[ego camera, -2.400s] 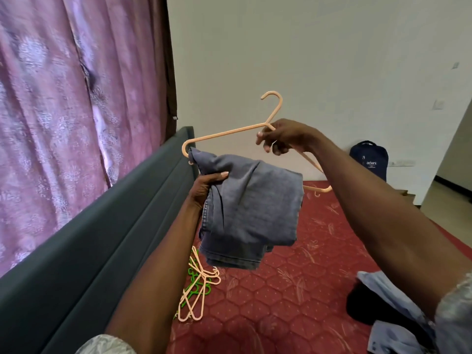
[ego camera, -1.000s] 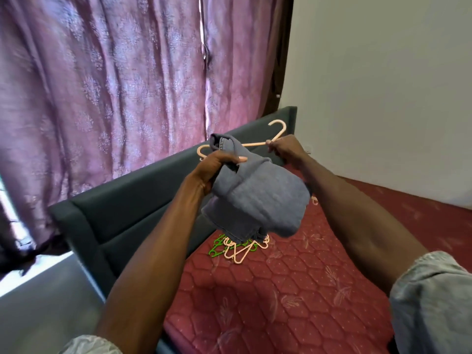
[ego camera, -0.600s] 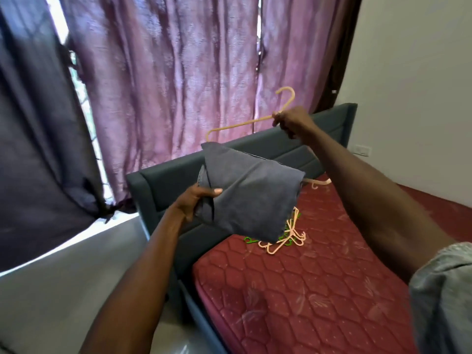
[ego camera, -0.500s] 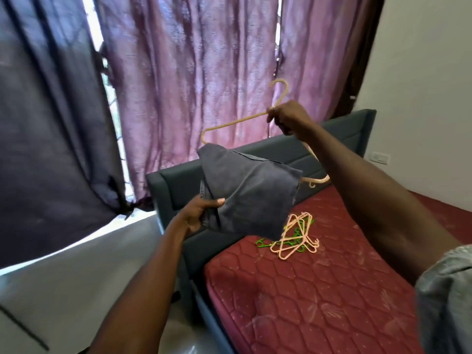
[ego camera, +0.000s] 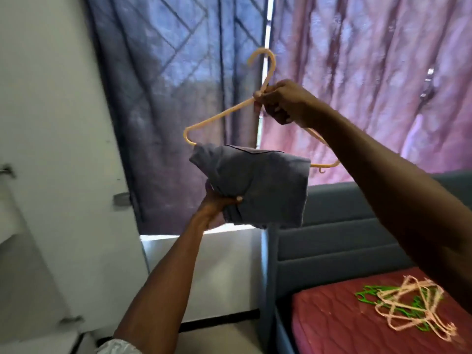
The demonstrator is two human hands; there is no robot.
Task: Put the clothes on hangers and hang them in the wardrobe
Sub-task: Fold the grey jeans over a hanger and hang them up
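1. Curtains: a dark blue curtain point(ego camera: 178, 98) hangs left of a pink curtain point(ego camera: 370, 85), with a narrow bright gap between them.
2. White panel point(ego camera: 58, 149): fills the left side and carries small metal fittings; what it belongs to cannot be told.
3. Bed point(ego camera: 357, 238): a grey padded headboard stands at the right, below the pink curtain, with the corner of a red quilted mattress point(ego camera: 332, 323) in front of it.
4. Folded jeans point(ego camera: 258, 185): grey-blue, draped over the lower bar of the peach hanger, held up in the air in front of the curtains, left of the bed's headboard.
5. Peach hanger point(ego camera: 219, 116): tilted, left shoulder lower than the neck, hook pointing up across the curtain gap.
6. Pile of hangers point(ego camera: 413, 310): peach and green, tangled, near the mattress corner closest to the headboard.
7. Right hand point(ego camera: 283, 100): its grip is curled tight around the hanger's neck, just below the hook.
8. Left hand point(ego camera: 217, 203): its grip pinches the lower left edge of the jeans, thumb on the front of the cloth.
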